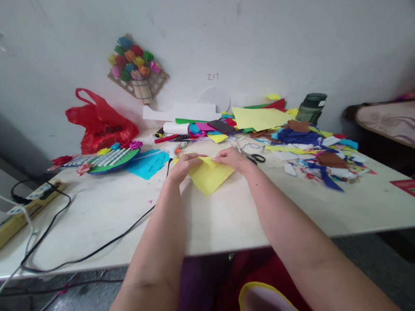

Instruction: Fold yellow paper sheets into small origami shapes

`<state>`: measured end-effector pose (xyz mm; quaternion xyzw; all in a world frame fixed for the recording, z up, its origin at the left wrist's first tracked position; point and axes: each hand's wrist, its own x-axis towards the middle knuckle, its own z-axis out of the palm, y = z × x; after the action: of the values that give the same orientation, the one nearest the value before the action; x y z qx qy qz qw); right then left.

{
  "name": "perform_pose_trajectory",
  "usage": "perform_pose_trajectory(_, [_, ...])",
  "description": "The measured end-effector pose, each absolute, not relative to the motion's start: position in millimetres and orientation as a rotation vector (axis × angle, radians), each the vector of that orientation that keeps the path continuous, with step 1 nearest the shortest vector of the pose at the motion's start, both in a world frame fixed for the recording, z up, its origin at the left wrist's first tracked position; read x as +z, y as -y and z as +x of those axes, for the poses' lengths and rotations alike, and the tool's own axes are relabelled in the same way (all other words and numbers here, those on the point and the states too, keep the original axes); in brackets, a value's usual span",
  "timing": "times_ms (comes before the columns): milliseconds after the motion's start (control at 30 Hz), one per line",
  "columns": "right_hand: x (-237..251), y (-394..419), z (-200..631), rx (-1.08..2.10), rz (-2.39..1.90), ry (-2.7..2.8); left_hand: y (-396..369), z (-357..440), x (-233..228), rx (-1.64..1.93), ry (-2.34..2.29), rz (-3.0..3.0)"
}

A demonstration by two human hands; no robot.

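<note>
A sheet of yellow paper [209,177] is held by its far edge between my two hands, one corner pointing toward me over the white table [221,224]. My left hand [187,165] pinches the left end of that edge. At the other end, the fingers of my right hand [232,158] are closed on the paper too. Part of the sheet is hidden behind my fingers. Just right of my right hand lie black-handled scissors [258,158]. Beyond my left hand a glue gun [175,150] rests on the table, partly hidden, with a black cord running from it.
Coloured paper scraps [324,157] are heaped on the right, near a green bottle [311,109]. A red plastic bag [99,124], blue paper [149,163] and a decorated round craft [113,159] stand left. The black cord [106,243] crosses to a power strip [20,215].
</note>
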<state>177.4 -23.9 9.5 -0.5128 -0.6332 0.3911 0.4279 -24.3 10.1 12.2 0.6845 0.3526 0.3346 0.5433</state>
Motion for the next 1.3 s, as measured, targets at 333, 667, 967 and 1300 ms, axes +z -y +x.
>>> perform_pose_trajectory(333, [13.9,27.5,174.1,0.930,-1.293,1.560,-19.6,-18.4,0.8,0.947,-0.975,1.372])
perform_pose_trajectory(667, [11.4,26.0,173.5,0.953,-1.239,1.605,2.9,-16.9,26.4,0.824,-1.107,1.875])
perform_pose_trajectory(967, [13.5,27.8,173.8,0.926,-1.197,1.713,-5.7,-15.0,26.5,0.781,-1.105,2.221])
perform_pose_trajectory(1300, [11.4,24.7,179.4,1.000,-1.184,1.806,-8.4,-13.8,23.5,0.634,-0.987,2.271])
